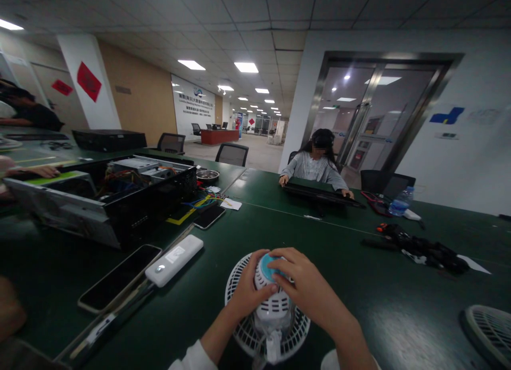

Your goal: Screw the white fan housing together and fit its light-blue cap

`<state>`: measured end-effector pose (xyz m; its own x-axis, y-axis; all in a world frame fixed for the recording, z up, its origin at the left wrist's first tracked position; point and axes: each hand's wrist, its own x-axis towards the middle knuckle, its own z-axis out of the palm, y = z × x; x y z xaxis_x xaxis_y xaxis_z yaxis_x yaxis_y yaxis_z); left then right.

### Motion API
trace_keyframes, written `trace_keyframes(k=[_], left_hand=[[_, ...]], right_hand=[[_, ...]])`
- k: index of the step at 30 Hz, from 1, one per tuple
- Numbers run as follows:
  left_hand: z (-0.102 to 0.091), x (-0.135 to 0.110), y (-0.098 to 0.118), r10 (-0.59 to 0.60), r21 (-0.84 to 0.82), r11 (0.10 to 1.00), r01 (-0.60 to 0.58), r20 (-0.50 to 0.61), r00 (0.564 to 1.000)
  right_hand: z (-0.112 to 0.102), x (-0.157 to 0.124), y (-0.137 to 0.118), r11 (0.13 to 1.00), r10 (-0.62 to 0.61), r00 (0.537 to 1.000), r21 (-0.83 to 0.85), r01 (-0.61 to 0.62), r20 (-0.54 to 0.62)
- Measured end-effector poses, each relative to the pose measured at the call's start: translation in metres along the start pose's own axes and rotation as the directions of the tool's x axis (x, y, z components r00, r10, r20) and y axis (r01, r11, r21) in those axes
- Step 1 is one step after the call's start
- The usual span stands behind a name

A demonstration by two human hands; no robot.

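A white fan lies face down on the green table right in front of me, its round grille [301, 335] against the tabletop. Its slotted motor housing [274, 306] points upward and ends in a light-blue cap [265, 268]. My left hand [248, 286] curls round the left side of the housing, thumb across its front. From the right, my right hand [305, 279] grips the housing's top, with fingertips on the blue cap. Both hands are closed on the fan. A clear plastic-looking piece and a white part sit at the housing's near end, partly blurred.
Left of me lie a phone [120, 277], a white power bank [175, 259] and another phone [209, 216]. Beyond is an open computer case [120, 199]. Across the table a person holds a black monitor [319, 193]. A second grille [491, 327] lies at right, below black straps [419, 247].
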<state>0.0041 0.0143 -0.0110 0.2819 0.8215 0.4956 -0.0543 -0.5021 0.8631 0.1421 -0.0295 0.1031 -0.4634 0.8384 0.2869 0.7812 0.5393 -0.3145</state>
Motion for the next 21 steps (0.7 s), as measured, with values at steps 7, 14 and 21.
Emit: trace_keyframes(k=[7,14,21], left_hand=[[-0.0004,-0.0018,-0.0016,-0.008,0.023,1.000,0.008,0.004,1.000],[-0.0003,-0.0027,-0.0069,-0.008,0.022,1.000,0.007,0.005,1.000],[0.0010,-0.0009,-0.0042,-0.001,0.001,1.000,0.001,0.007,1.000]], right_hand=[[0.0038,0.0053,0.0013,0.999,0.019,0.999,0.030,-0.020,0.046],[-0.0046,0.0028,0.0083,0.988,0.013,0.994,0.154,-0.030,0.113],[0.0030,0.0107,0.0077,0.998,0.053,0.997,0.041,-0.055,0.052]])
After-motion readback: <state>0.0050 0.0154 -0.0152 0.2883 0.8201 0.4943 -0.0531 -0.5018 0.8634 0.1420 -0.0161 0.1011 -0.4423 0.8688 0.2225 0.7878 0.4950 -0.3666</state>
